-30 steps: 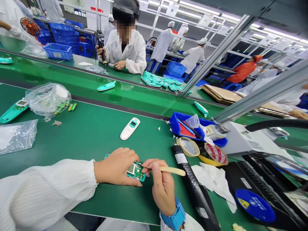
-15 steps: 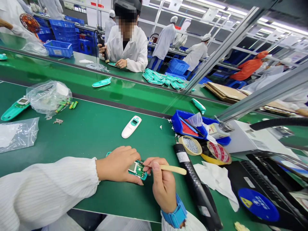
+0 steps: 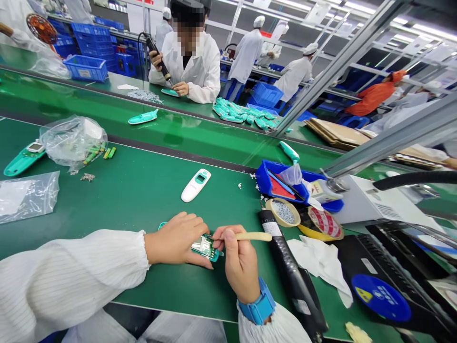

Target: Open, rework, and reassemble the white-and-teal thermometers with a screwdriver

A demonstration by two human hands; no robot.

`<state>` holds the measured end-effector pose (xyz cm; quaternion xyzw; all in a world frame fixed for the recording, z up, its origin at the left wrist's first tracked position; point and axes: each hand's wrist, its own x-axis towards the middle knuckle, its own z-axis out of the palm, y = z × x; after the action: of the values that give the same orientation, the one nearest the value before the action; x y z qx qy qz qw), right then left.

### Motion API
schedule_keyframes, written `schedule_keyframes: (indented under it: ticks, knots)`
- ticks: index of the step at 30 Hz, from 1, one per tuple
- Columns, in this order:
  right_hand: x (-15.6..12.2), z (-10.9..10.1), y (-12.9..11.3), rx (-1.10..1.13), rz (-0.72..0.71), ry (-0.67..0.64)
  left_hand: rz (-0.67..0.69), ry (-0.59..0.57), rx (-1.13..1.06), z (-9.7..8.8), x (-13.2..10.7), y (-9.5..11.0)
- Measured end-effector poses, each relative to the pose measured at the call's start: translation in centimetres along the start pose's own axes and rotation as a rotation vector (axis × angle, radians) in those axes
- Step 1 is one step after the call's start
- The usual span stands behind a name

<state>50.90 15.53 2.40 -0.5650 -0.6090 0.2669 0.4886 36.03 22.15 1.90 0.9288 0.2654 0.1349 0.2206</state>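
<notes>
My left hand point(image 3: 178, 238) is wrapped over a teal thermometer housing, holding it down on the green bench, with a green circuit board point(image 3: 206, 247) showing beyond the fingers. Between the thumb and fingers of my right hand point(image 3: 242, 259) is a slim tool with a cream handle point(image 3: 255, 236). Its thin front end lies over the board near my left fingers; whether it touches cannot be made out. A white thermometer point(image 3: 196, 185) with a teal-framed display lies beyond my hands. A black electric screwdriver point(image 3: 291, 271) rests right of my right hand.
At right are a blue parts tray point(image 3: 266, 178), a round tub of screws point(image 3: 283, 212), a tape roll point(image 3: 324, 223) and a white cloth point(image 3: 317, 259). A plastic bag point(image 3: 73, 140) and batteries point(image 3: 110, 153) lie at left. Across the green conveyor point(image 3: 200, 136) a co-worker point(image 3: 193, 62) holds a screwdriver.
My right hand and its tool have shifted slightly, the handle now lying flatter. Teal thermometers on the conveyor have moved left. The co-worker's screwdriver has tilted toward the piece in their other hand.
</notes>
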Motion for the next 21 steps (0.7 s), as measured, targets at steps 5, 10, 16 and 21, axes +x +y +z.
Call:
schedule_keyframes:
  ticks: [5,10,16,21]
  knots:
    - [-0.4,0.1,-0.1,0.104,0.009,0.01,0.013,-0.056,-0.019,-0.6,-0.4,0.1]
    - [-1.8,-0.4,-1.0,0.293,0.025,0.123,0.033,-0.085,-0.054,-1.4,-1.2,0.2]
    - [-3.4,-1.1,-1.3,0.294,0.023,0.125,0.031,-0.091,-0.062,-1.4,-1.5,0.4]
    - [-3.9,-0.9,-0.6,0.255,0.042,0.113,0.021,-0.095,-0.055,-1.2,-1.4,0.3]
